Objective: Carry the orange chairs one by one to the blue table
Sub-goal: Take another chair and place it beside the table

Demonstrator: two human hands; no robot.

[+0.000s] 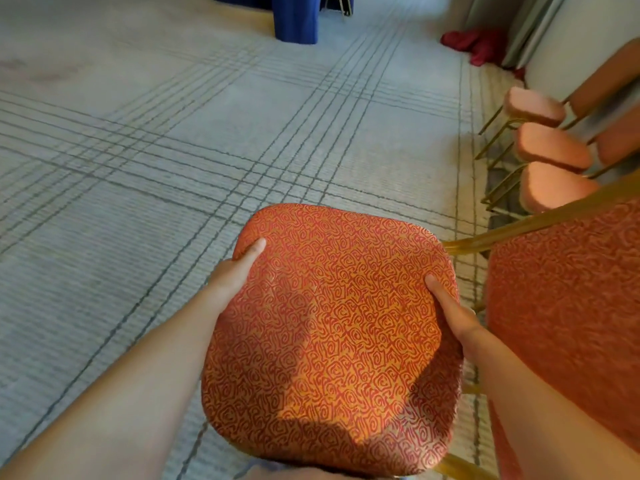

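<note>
Left hand (239, 268) is gripping the left edge of the orange chair (332, 323) seat and right hand (450, 310) is gripping the right edge. Both thumbs are lying on top of the cushion; the fingers are wrapping under and out of sight. The seat is sitting directly below the camera, over the near edge of the carpet (138, 150). Can't tell whether the legs are off the carpet yet; they're hidden under the seat.

The blue table (294, 19) is showing at the far edge of the carpet, well apart, straight ahead and slightly left.

Judgement on doing this step well:
- The grip is looking symmetric, so the load should be balancing. Holding the seat level and close to the body should stop the backrest swinging.
- The neighbouring chair (568, 289) is standing just beside the right hand, and a gold bar (519, 223) is touching or crossing the seat's far right corner. Can't tell which chair it belongs to. Lifting straight up and shifting left before walking is looking like the safe way to avoid a snag.
- The row of chairs (550, 147) is lining the right edge of the carpet, so staying left of it makes sense.
- The red cloth (474, 43) is lying near the far right corner, off the direct line to the table.
</note>
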